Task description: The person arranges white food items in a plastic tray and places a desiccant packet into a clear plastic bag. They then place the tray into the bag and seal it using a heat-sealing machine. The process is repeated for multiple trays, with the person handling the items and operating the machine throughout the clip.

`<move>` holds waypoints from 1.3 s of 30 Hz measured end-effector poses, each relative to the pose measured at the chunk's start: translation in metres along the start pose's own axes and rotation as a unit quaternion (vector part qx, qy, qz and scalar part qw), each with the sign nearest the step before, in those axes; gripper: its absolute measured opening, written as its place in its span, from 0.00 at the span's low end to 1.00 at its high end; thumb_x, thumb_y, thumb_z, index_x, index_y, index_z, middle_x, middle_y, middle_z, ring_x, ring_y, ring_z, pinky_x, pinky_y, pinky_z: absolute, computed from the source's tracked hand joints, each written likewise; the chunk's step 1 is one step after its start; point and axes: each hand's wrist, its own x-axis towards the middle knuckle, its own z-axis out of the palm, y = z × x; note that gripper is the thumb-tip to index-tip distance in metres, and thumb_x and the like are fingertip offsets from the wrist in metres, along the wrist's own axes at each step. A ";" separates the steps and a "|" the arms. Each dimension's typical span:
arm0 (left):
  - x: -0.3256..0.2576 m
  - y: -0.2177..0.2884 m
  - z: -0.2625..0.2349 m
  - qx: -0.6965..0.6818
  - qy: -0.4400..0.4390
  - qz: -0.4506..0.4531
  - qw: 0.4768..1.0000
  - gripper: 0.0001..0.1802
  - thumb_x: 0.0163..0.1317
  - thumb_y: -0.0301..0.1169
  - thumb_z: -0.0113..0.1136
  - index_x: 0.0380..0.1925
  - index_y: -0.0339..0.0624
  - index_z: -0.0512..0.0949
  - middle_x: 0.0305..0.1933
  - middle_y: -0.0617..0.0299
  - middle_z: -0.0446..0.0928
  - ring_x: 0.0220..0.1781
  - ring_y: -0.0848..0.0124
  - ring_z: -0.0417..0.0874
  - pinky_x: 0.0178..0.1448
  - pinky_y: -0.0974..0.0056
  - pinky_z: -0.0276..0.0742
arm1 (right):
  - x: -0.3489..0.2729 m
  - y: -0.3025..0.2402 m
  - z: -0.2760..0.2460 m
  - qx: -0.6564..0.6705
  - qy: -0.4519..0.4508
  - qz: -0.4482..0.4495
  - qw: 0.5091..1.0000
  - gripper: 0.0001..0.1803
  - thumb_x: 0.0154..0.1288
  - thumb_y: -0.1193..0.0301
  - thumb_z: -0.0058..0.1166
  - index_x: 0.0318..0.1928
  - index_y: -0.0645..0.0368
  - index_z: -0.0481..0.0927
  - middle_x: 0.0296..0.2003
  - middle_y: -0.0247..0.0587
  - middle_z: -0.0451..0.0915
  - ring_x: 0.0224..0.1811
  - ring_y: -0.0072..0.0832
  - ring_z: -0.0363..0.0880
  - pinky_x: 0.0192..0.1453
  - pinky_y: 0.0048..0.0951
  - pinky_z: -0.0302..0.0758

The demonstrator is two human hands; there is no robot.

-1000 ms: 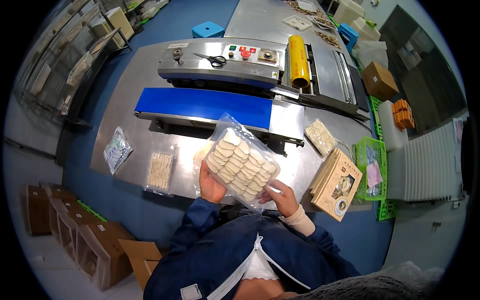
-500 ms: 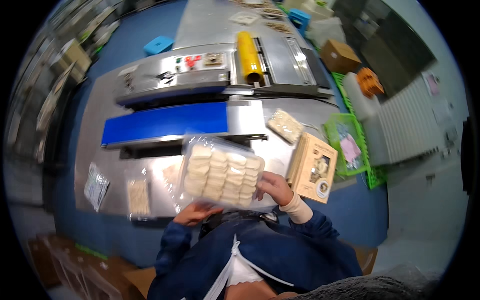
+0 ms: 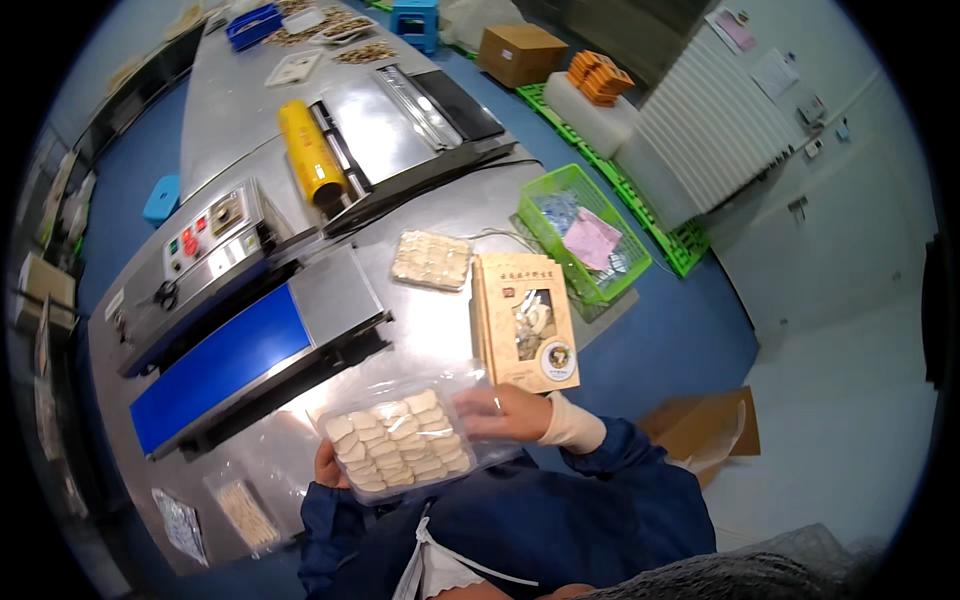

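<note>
At the steel bench (image 3: 430, 335), left hand (image 3: 328, 467) grips clear pack (image 3: 402, 442) by its edge, presumably for support; right hand (image 3: 503, 412) blurred, finger grip undeterminable.

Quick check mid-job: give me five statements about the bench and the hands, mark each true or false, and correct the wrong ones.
1. The left hand holds the clear pack of pale slices. True.
2. The scissors lie on the blue belt. False: the scissors lie on the machine's metal housing, off the blue belt.
3. The pink sheet is in the green basket. True.
4. The yellow roll stands upright on its end. False: the yellow roll lies on its side.
5. The right hand is inside the green basket. False: the right hand is at the right side of the clear pack of pale slices.
</note>
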 end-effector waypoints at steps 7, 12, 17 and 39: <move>0.056 -0.006 0.011 -0.019 0.024 0.100 0.995 0.37 0.59 0.53 0.46 0.61 0.39 0.57 0.65 0.52 0.57 0.64 0.55 0.60 0.67 0.49 0.53 | -0.057 0.158 -0.213 -0.217 0.425 0.222 0.850 0.13 0.57 0.71 0.48 0.41 0.62 0.77 0.34 0.48 0.79 0.40 0.35 0.78 0.44 0.31 0.73; 0.060 -0.002 0.018 -0.001 0.065 0.108 0.992 0.36 0.59 0.52 0.45 0.61 0.39 0.57 0.65 0.51 0.56 0.65 0.55 0.58 0.67 0.50 0.53 | -0.079 0.275 -0.283 -0.418 0.226 0.499 0.725 0.17 0.52 0.64 0.52 0.40 0.61 0.78 0.39 0.51 0.78 0.44 0.41 0.77 0.49 0.37 0.72; 0.063 -0.008 0.034 -0.003 0.106 0.131 0.986 0.37 0.58 0.52 0.46 0.62 0.39 0.55 0.66 0.51 0.55 0.66 0.55 0.56 0.68 0.50 0.50 | -0.046 0.303 -0.286 -0.376 0.205 0.577 0.696 0.27 0.45 0.54 0.58 0.42 0.60 0.77 0.43 0.52 0.76 0.48 0.45 0.74 0.51 0.37 0.71; 0.080 -0.044 -0.022 -0.050 0.026 0.076 0.995 0.37 0.58 0.48 0.45 0.63 0.38 0.52 0.66 0.48 0.52 0.67 0.50 0.53 0.68 0.45 0.47 | -0.009 -0.015 -0.156 -0.033 0.176 0.092 0.980 0.15 0.55 0.74 0.56 0.43 0.62 0.70 0.28 0.35 0.77 0.27 0.21 0.75 0.30 0.20 0.72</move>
